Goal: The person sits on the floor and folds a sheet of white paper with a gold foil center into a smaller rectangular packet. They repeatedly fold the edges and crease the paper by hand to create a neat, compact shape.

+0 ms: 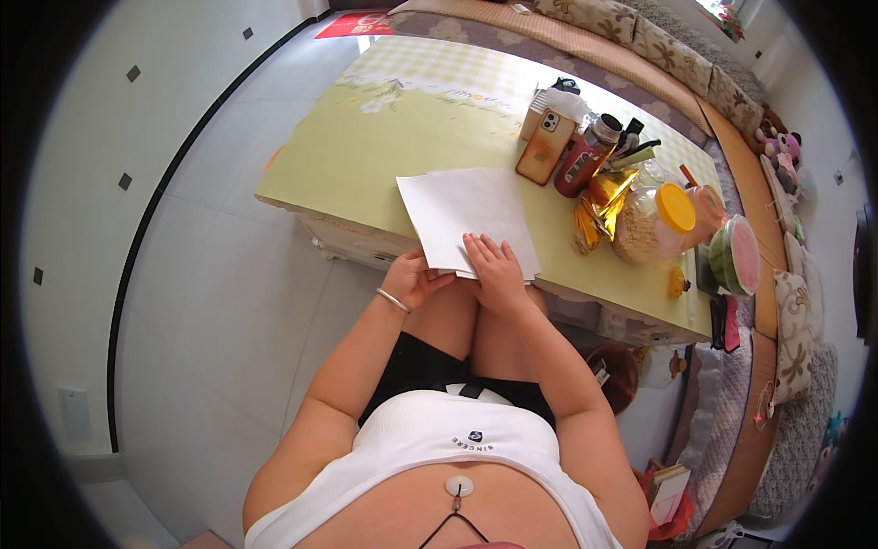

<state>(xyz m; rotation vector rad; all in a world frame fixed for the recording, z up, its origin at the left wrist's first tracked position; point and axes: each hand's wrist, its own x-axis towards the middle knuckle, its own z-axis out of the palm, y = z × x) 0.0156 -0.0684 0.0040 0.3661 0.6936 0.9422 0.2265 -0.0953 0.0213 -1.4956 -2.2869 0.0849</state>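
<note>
A small stack of white paper sheets (pixel 462 209) lies at the near edge of the table, its lower edge reaching a little past it. My left hand (pixel 416 279), with a bangle at the wrist, grips the stack's lower left corner, fingers curled beneath it. My right hand (pixel 495 273) rests on the lower right part of the sheets, fingers stretched out and flat; its thumb is near the bottom edge. The sheets are slightly out of line with one another along that edge.
On the table (pixel 366 156), right of the paper, stand a phone (pixel 547 146), a red bottle (pixel 585 157), a gold foil bag (pixel 605 203), a yellow-lidded jar (pixel 651 224) and a green bowl (pixel 734 256). A bin (pixel 615 375) is below; a long sofa (pixel 631 55) runs behind.
</note>
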